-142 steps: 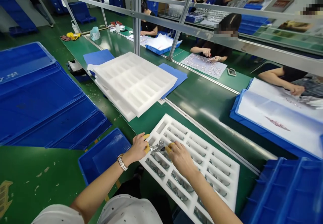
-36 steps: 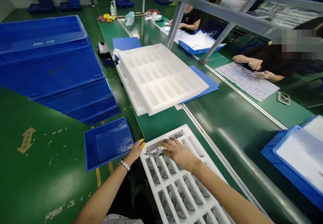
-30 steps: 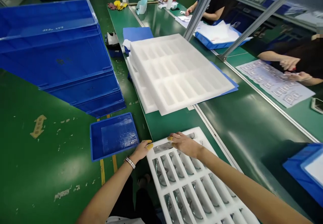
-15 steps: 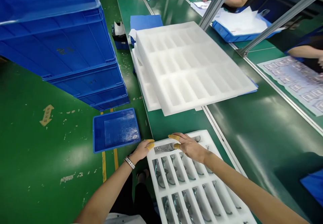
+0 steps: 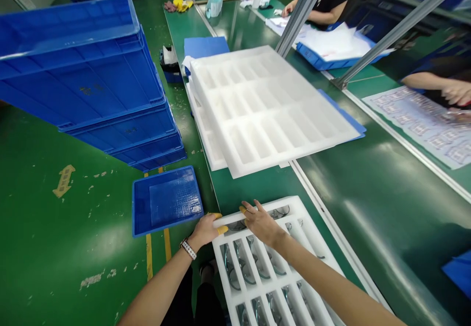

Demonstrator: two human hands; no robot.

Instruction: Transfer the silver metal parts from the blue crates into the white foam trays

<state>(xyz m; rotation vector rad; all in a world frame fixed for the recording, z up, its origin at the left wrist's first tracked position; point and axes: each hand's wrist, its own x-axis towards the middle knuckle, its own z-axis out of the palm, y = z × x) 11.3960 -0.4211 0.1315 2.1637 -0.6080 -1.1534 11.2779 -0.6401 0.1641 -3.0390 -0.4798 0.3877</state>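
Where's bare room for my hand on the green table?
Between the metal strips on the green table, and a smaller patch between the near foam tray and foam stack. That tray is crowded: left hand, right hand, curved pieces.

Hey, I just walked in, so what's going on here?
A person's left hand is at the far left corner of a white foam tray on a green bench. Their right hand, fingers spread, is over the tray's far end. Clear curved pieces sit in the tray's slots. More foam trays lie stacked beyond it.
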